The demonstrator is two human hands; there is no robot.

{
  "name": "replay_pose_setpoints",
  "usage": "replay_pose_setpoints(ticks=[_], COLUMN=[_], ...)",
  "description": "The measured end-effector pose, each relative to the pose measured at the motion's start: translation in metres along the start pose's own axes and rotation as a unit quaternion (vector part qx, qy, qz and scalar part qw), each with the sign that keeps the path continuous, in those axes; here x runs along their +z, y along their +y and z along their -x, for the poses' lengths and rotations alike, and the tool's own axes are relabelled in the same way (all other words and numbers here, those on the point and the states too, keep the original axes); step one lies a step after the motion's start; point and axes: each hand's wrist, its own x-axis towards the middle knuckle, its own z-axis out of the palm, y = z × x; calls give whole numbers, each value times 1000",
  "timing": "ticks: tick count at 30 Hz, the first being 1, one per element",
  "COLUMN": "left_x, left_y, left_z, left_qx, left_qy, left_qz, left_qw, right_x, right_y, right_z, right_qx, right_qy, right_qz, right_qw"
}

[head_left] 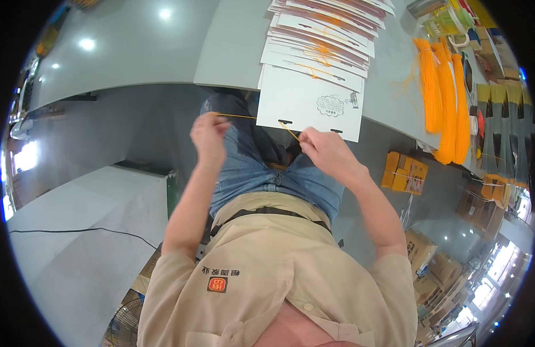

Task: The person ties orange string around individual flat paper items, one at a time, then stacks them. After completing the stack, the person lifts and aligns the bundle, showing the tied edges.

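My left hand (208,137) pinches one end of a thin orange cord (238,116) and holds it out to the left. My right hand (328,151) grips the cord's other end just under the lower edge of a white card (311,104), where the cord passes through a slot. The card lies at the near edge of the grey table (232,52), on the bottom of a fanned stack of similar white cards (322,40) with orange cords tied on them.
Bundles of orange cord (444,98) lie on the table to the right, next to dark tassel-like bundles (502,127). Orange boxes (403,172) and cardboard cartons (420,250) stand on the floor at right. A white surface (82,231) with a black cable is at left.
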Motion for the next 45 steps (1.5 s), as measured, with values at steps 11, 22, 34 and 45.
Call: replay_pose_setpoints(ticks=[11, 22, 34, 45], left_x=[53, 107, 57, 65], left_y=[-77, -86, -90, -44], left_z=[86, 85, 71, 90], left_qx=[-32, -287, -300, -15], left_qy=[-492, -378, -440, -307], left_qz=[-306, 49, -252, -295], left_qw=[814, 879, 808, 905], right_x=[-31, -14, 56, 73], right_y=[48, 51, 36, 32], right_z=[7, 15, 56, 31], right_qx=[80, 6, 173, 206], right_qy=[257, 338, 176, 152], right_qz=[-46, 68, -290, -450], right_qw=[962, 939, 925, 856])
